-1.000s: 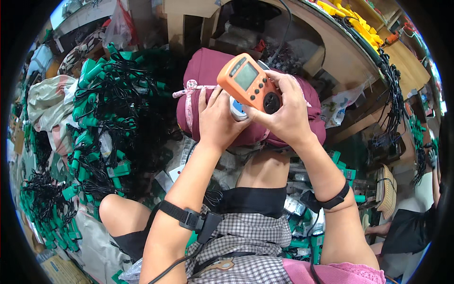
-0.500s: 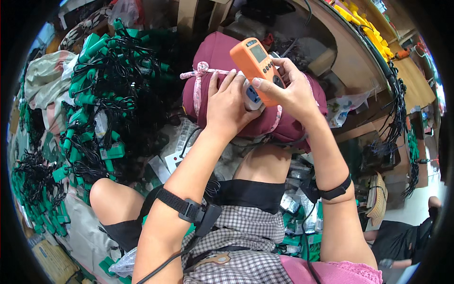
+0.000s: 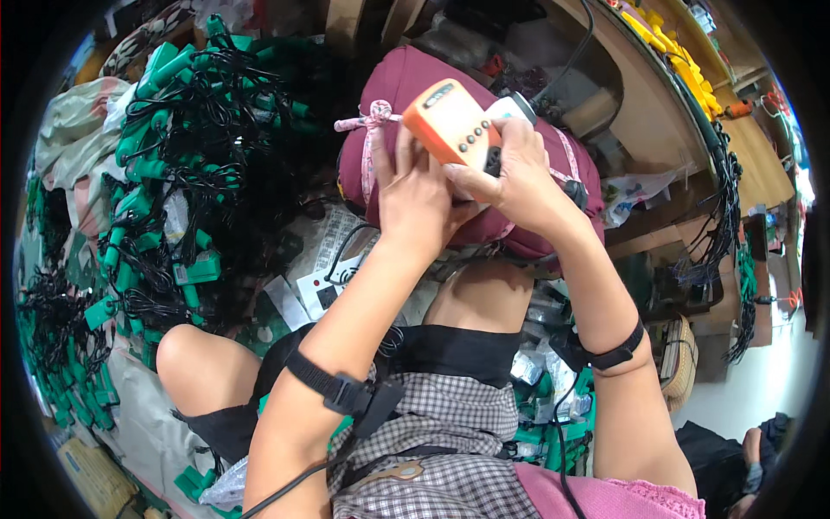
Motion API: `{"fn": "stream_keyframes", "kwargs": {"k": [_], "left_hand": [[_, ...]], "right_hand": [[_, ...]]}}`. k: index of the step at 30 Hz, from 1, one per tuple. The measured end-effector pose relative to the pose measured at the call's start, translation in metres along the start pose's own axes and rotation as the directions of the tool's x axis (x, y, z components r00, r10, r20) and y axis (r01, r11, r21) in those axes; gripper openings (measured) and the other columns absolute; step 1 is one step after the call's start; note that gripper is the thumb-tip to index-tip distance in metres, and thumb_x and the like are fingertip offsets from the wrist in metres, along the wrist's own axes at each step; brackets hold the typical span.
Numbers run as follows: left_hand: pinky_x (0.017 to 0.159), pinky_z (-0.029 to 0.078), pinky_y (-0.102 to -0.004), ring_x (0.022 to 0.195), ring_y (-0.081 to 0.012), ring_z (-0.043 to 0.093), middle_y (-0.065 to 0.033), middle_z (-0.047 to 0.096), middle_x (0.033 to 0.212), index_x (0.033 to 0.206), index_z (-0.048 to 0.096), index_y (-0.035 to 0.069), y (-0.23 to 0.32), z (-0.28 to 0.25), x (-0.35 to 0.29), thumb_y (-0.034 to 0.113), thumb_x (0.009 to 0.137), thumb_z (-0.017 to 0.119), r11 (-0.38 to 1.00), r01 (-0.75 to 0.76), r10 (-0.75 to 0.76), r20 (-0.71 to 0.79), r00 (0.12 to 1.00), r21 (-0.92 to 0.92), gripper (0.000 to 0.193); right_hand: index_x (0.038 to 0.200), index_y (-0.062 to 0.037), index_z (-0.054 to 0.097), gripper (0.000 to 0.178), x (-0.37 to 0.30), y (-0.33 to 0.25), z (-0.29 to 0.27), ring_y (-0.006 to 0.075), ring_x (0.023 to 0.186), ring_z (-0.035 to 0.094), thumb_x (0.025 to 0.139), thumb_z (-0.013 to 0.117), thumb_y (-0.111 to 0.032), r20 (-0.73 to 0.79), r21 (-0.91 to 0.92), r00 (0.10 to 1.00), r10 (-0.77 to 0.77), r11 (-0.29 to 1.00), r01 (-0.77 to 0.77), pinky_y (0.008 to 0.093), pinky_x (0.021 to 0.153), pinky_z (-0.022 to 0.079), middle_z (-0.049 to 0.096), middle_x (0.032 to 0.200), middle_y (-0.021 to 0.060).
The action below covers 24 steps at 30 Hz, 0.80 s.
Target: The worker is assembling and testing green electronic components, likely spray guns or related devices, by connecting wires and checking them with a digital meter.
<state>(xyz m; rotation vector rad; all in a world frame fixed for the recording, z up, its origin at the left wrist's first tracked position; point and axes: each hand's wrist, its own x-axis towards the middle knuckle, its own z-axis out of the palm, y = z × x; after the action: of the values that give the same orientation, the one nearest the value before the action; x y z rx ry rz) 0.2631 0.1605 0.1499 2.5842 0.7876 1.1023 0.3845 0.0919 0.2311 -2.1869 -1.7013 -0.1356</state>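
Note:
My right hand [image 3: 525, 177] is closed round an orange handheld meter [image 3: 456, 130]. Its thumb lies at the lower end of the meter's face, below several dark buttons; the screen is washed out by glare. Behind the meter shows the pale end of a power strip [image 3: 513, 107]. My left hand [image 3: 417, 192] lies over a maroon padded bundle [image 3: 380, 82], fingers bent forward and thumb toward the meter, curled about the strip's near end, which the meter and hand hide. A pink patterned tie [image 3: 378, 111] is knotted round the bundle, left of the meter.
Green devices with black cables [image 3: 186, 130] are heaped on the left. A white socket panel [image 3: 322, 290] lies beside my left forearm. Wooden furniture [image 3: 657, 95] with yellow parts [image 3: 670, 52] curves along the right. Another person's arm [image 3: 752, 458] shows at lower right.
The meter has moved left and tilted, and its screen has turned bright with glare. More of the strip's far end shows behind it. My left fingers have shifted slightly left.

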Motion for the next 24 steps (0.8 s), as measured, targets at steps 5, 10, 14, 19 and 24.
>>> {"fn": "stream_keyframes", "kwargs": {"k": [5, 10, 14, 19, 24], "left_hand": [[0.111, 0.011, -0.061, 0.142, -0.0361, 0.019, -0.019, 0.033, 0.149, 0.137, 0.045, 0.004, -0.001, -0.01, -0.015, 0.053, 0.073, 0.07, 0.996, 0.082, -0.082, 0.004, 0.997, 0.039, 0.084], [0.11, 0.014, -0.0576, 0.14, -0.0357, 0.023, -0.0184, 0.036, 0.147, 0.135, 0.047, 0.003, -0.007, -0.022, -0.017, 0.05, 0.074, 0.072, 0.999, 0.024, -0.024, -0.004, 1.0, 0.035, 0.081], [0.112, 0.023, -0.0489, 0.137, -0.039, 0.028, -0.0234, 0.035, 0.146, 0.138, 0.039, -0.005, -0.021, -0.061, -0.034, 0.047, 0.072, 0.076, 0.999, -0.01, 0.015, 0.118, 0.993, -0.044, 0.092], [0.107, 0.035, -0.0405, 0.126, -0.0356, 0.044, -0.0216, 0.049, 0.135, 0.131, 0.05, 0.0, -0.054, -0.147, -0.07, 0.022, 0.082, 0.071, 0.994, 0.028, 0.015, 0.395, 0.919, -0.102, 0.058], [0.1, 0.043, -0.039, 0.116, -0.0341, 0.054, -0.0177, 0.059, 0.125, 0.123, 0.058, 0.002, -0.067, -0.2, -0.128, 0.023, 0.082, 0.071, 0.993, 0.115, -0.108, 0.571, 0.814, 0.024, 0.048]], "right_hand": [[0.116, 0.0062, 0.049, 0.083, 0.006, -0.011, -0.008, 0.0361, 0.112, 0.045, 0.074, 0.066, -0.063, 0.059, -0.166, 0.998, 0.032, 0.986, -0.022, 0.0469, 0.097, 0.034, 0.051, 0.114, 0.0213], [0.123, 0.0043, 0.046, 0.089, 0.005, -0.013, 0.0, 0.0369, 0.115, 0.047, 0.07, 0.07, -0.063, -0.004, -0.203, 1.0, 0.016, 0.979, -0.017, 0.0477, 0.098, 0.036, 0.051, 0.12, 0.0201], [0.126, -0.0001, 0.048, 0.086, -0.007, -0.013, -0.014, 0.0359, 0.119, 0.047, 0.062, 0.081, -0.046, -0.064, 0.121, 0.996, 0.059, 0.991, -0.051, 0.0469, 0.101, 0.038, 0.053, 0.122, 0.0188], [0.107, 0.0017, 0.064, 0.06, -0.007, 0.001, -0.031, 0.0345, 0.099, 0.058, 0.062, 0.083, -0.032, -0.128, 0.095, 0.99, -0.065, 0.992, 0.077, 0.0399, 0.091, 0.046, 0.059, 0.104, 0.0213], [0.122, -0.0029, 0.059, 0.064, 0.002, 0.048, -0.015, 0.0322, 0.109, 0.054, 0.07, 0.08, -0.033, -0.159, 0.096, 0.98, -0.119, 0.986, 0.135, 0.0382, 0.096, 0.043, 0.055, 0.113, 0.0176]]}}
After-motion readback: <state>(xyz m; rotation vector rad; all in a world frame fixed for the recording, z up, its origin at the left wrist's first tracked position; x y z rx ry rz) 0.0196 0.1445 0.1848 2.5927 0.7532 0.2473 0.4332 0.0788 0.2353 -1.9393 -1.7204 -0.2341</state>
